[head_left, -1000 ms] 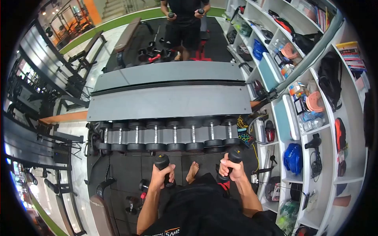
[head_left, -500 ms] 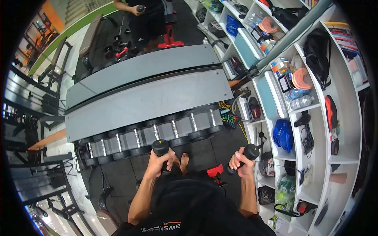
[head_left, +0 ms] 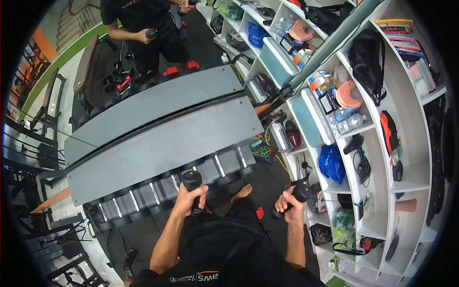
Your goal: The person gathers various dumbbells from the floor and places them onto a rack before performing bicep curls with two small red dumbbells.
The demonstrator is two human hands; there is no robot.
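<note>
My left hand (head_left: pixel 187 202) is wrapped round a small black dumbbell (head_left: pixel 192 179), held upright in front of my torso. A matching black dumbbell (head_left: pixel 302 192) is in my right hand (head_left: pixel 291 206), tilted a little, with its lower end showing left of the fingers. Both forearms point forward, and the hands are well apart. Ahead of my left hand is a rack of larger dumbbells (head_left: pixel 153 193) with silver handles. A bare foot (head_left: pixel 243 192) shows on the dark floor between my hands.
A grey panel (head_left: pixel 167 148) tops the rack, with its reflection behind it in a mirror. White shelves (head_left: pixel 377 227) along the right hold bags, bottles and a blue plastic bag (head_left: pixel 331 163). Gym machines stand at left. A yellow cable (head_left: pixel 283 165) lies near the shelves.
The view has shifted, so the rack sits lower and further left. The visible foot is now further forward and right. Both hands still grip their dumbbells at about the same height.
</note>
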